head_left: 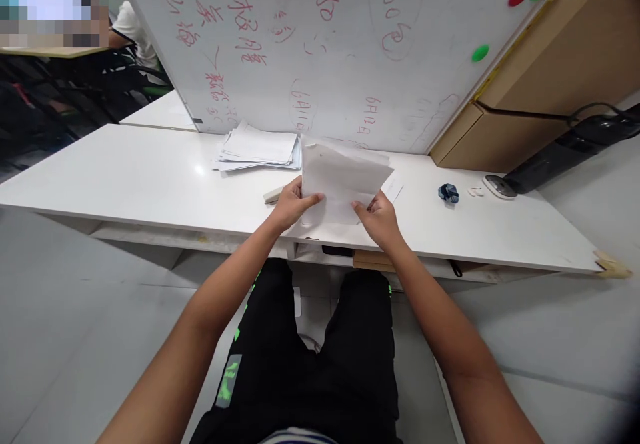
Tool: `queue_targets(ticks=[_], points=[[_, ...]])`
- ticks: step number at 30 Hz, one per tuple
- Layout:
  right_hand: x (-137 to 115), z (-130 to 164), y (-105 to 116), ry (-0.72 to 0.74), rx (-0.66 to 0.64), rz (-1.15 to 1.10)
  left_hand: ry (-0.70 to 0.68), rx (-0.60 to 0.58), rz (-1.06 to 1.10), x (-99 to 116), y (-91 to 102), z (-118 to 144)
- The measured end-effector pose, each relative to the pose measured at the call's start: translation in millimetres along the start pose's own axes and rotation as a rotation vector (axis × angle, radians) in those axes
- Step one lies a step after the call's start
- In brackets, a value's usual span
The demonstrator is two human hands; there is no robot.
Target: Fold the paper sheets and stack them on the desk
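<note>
We pinch a white paper sheet (340, 177) by its lower edge between our left hand (291, 205) and right hand (380, 217), tilted above the bench (150, 177), a paper stack (257, 147) just beyond the left hand.

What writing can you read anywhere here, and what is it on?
"5000": red marker, circled, on the whiteboard, near its top edge.
"20": red marker on the whiteboard, possibly; the reading is unsure.
Other red handwriting on the whiteboard: too sloppy and tilted to read.
Green print on the black shorts: too blurred to read.
Paper held by the left hand and right hand: no readable text.
</note>
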State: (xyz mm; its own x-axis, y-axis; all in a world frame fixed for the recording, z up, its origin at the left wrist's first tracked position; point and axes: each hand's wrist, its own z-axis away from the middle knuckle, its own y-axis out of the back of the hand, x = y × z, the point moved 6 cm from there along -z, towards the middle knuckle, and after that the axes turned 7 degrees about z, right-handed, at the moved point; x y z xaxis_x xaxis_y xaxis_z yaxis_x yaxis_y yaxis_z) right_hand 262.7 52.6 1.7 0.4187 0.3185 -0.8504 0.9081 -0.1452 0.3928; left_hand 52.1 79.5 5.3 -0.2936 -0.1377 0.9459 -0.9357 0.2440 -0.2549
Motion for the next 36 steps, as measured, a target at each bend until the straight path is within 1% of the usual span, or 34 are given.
queue_targets(ticks=[2, 5, 8, 11, 13, 16, 17, 18, 20, 22, 23, 25, 27, 30, 32, 33, 34, 36], points=[[-3, 3, 0, -0.022, 0.001, 0.015, 0.004, 0.027, -0.044, 0, 1.0, 1], [-7, 6, -1, -0.010, 0.012, 0.031, 0.016, 0.053, -0.122, -2, 1.6, 4], [-5, 7, -1, -0.022, 0.041, 0.080, 0.020, 0.050, -0.131, -6, 0.0, 3], [-8, 13, 7, 0.004, 0.089, 0.157, 0.007, 0.037, -0.145, -10, -3.9, 4], [-18, 21, 19, 0.080, 0.162, 0.239, -0.037, 0.082, -0.189, -6, -5.9, 9], [-43, 45, 33, 0.297, 0.309, 0.408, -0.086, 0.202, -0.217, 8, -9.4, 32], [-51, 56, 33, 0.378, 0.342, 0.469, -0.070, 0.197, -0.171, 12, -12.9, 42], [-56, 68, 29, 0.451, 0.355, 0.531, -0.032, 0.135, -0.075, 15, -19.1, 53], [-60, 90, 13, 0.546, 0.328, 0.661, 0.115, -0.012, 0.170, 16, -31.3, 76], [-55, 111, -9, 0.574, 0.268, 0.792, 0.286, -0.007, 0.358, 11, -32.3, 99], [-51, 121, -21, 0.575, 0.232, 0.844, 0.357, 0.038, 0.414, 5, -29.2, 109], [-42, 140, -41, 0.570, 0.165, 0.899, 0.465, 0.171, 0.459, -10, -18.6, 126], [-34, 157, -55, 0.555, 0.076, 0.908, 0.536, 0.299, 0.441, -28, -5.9, 142], [-22, 178, -65, 0.519, -0.102, 0.888, 0.608, 0.376, 0.397, -50, 9.1, 162], [-14, 187, -60, 0.453, -0.173, 0.820, 0.623, 0.401, 0.367, -58, 18.3, 171], [-9, 188, -53, 0.383, -0.162, 0.756, 0.627, 0.410, 0.353, -60, 22.2, 175], [-2, 187, -43, 0.279, -0.118, 0.667, 0.633, 0.413, 0.338, -61, 25.4, 178], [17, 182, -22, -0.017, 0.014, 0.414, 0.651, 0.387, 0.304, -62, 27.8, 182]])
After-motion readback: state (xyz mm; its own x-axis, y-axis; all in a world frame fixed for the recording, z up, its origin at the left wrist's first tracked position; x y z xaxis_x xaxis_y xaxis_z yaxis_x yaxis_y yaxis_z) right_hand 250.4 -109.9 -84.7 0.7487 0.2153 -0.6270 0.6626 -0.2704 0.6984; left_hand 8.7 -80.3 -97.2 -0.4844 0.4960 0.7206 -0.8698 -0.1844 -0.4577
